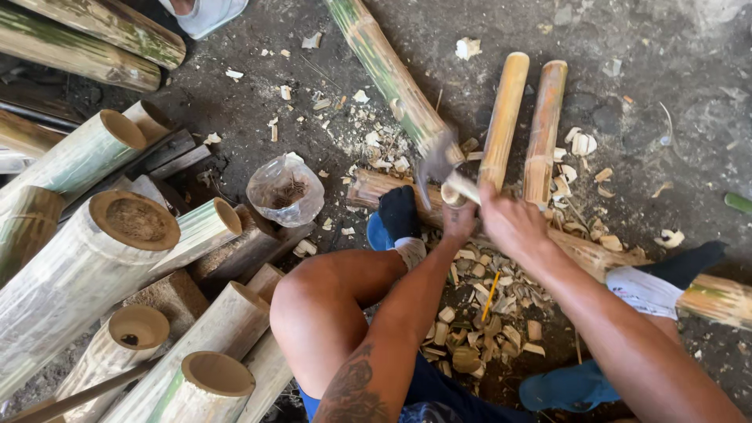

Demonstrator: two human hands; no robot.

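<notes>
The left hand (458, 219) is closed round the handle of a broad grey metal chopping blade (435, 166), which is blurred and stands just above the near end of a long green-and-tan bamboo pole (389, 74). That pole runs away up the frame from the blade. The right hand (513, 223) is wrapped over the near end of a pale yellow split bamboo length (501, 117), with a short cut stub of pale bamboo (458, 188) showing between the two hands; whether the fingers close fully underneath cannot be told.

A second yellow-brown bamboo length (544, 129) lies just beside the first, roughly parallel. All of these rest on a thick bamboo log (595, 254) lying crosswise on the ground, which the person's feet in black socks (398, 211) pin down at both sides. A blue sandal (568, 385) lies near the right leg.

Pale bamboo chips (470, 329) are heaped on the dark dirt floor (666, 70) between the knees, with a thin yellow stick (490, 295) among them. To the left sit a crumpled clear plastic bag (286, 190) and a stack of thick cut bamboo sections with hollow ends (133, 223).
</notes>
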